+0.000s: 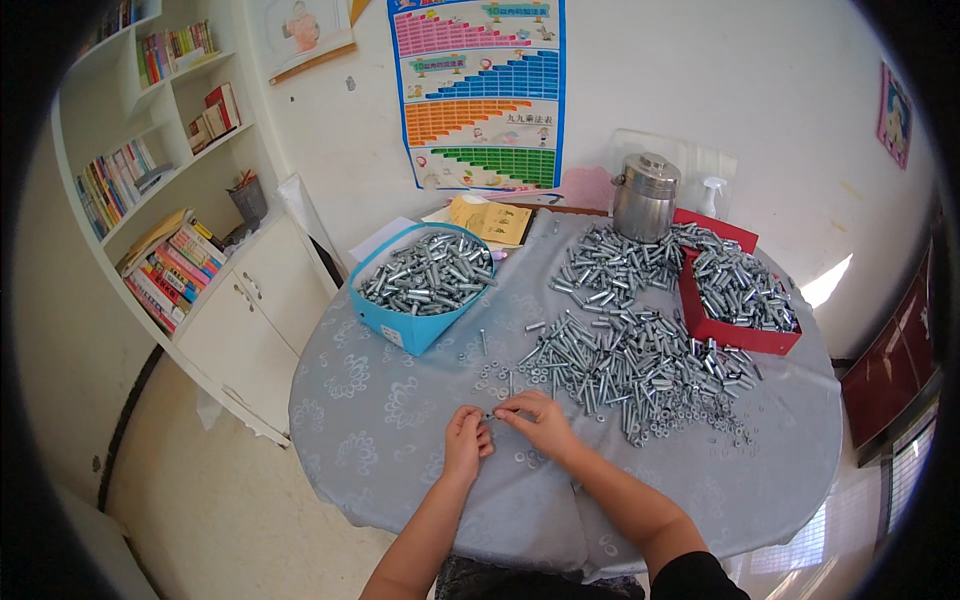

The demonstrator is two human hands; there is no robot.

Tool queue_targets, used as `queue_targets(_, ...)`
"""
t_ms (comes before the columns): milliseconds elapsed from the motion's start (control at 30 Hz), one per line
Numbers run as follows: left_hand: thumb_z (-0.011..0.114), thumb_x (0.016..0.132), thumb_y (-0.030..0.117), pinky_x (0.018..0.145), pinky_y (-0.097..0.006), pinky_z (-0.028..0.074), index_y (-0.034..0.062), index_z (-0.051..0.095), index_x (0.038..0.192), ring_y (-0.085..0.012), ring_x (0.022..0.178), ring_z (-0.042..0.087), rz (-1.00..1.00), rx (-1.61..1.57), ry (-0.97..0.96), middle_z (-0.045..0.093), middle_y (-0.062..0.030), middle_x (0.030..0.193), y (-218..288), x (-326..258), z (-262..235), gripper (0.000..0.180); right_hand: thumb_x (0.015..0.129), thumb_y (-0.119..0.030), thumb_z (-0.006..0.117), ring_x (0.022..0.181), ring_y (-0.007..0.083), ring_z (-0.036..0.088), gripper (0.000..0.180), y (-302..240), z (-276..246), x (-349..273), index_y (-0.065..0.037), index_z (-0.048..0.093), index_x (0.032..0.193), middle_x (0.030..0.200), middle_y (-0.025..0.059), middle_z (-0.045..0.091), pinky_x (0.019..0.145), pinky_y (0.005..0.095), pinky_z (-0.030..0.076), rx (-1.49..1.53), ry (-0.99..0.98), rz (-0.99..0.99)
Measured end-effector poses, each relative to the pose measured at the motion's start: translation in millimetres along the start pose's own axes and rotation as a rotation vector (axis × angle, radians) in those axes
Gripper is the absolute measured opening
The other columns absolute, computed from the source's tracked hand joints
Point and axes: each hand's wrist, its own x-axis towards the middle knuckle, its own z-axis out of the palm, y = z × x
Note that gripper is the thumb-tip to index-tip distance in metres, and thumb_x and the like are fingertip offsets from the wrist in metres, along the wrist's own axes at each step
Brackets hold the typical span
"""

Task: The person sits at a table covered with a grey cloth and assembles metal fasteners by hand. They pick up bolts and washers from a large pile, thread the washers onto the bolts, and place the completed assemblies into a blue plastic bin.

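My left hand (465, 440) and my right hand (537, 419) meet over the near part of a round table covered in a grey patterned cloth (380, 420). Between their fingertips they pinch a small silver bolt (492, 415); both hands touch it. Just beyond them lies a big loose pile of silver bolts, sleeves and washers (630, 360). A blue box (415, 330) full of finished silver pieces stands at the far left. A red box (735, 330) with more metal parts stands at the far right.
A steel lidded pot (645, 195) stands at the table's back by the wall, with a yellow booklet (492, 220) beside it. A white bookshelf and cabinet (225, 300) stand at the left. A colourful chart hangs on the wall (480, 90).
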Motion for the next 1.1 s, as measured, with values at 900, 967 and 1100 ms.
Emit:
queue_targets(900, 0.046, 0.084, 0.016, 0.038, -0.022, 0.023, 0.0094, 0.042, 0.086, -0.0073, 0.045, 0.028, 0.09, -0.212, 0.189, 0.033, 0.0008, 0.059, 10, 7, -10, 0.008, 0.069, -0.015, 0.063, 0.081, 0.0269, 0.054, 0.018, 6, 29, 51, -0.006, 0.064, 0.085, 0.082, 0.0088, 0.058, 0.071, 0.0366, 0.043, -0.622, -0.21, -0.275)
queue_targets(967, 0.047, 0.083, 0.017, 0.04, -0.023, 0.023, 0.0109, 0.042, 0.087, -0.0077, 0.047, 0.028, 0.095, -0.196, 0.163, 0.034, 0.0008, 0.06, 7, 7, -13, 0.009, 0.068, -0.015, 0.064, 0.079, 0.0268, 0.054, 0.015, 14, 36, 54, -0.006, 0.065, 0.08, 0.078, 0.0083, 0.058, 0.07, 0.0359, 0.043, -0.635, -0.198, -0.267)
queue_targets(1100, 0.048, 0.083, 0.017, 0.04, -0.022, 0.023, 0.011, 0.042, 0.087, -0.0078, 0.047, 0.028, 0.072, -0.209, 0.143, 0.034, 0.0008, 0.06, 4, 9, -17, 0.009, 0.067, -0.013, 0.065, 0.075, 0.0273, 0.055, 0.011, 21, 38, 52, -0.004, 0.063, 0.074, 0.074, 0.0092, 0.059, 0.069, 0.0361, 0.044, -0.591, -0.169, -0.179)
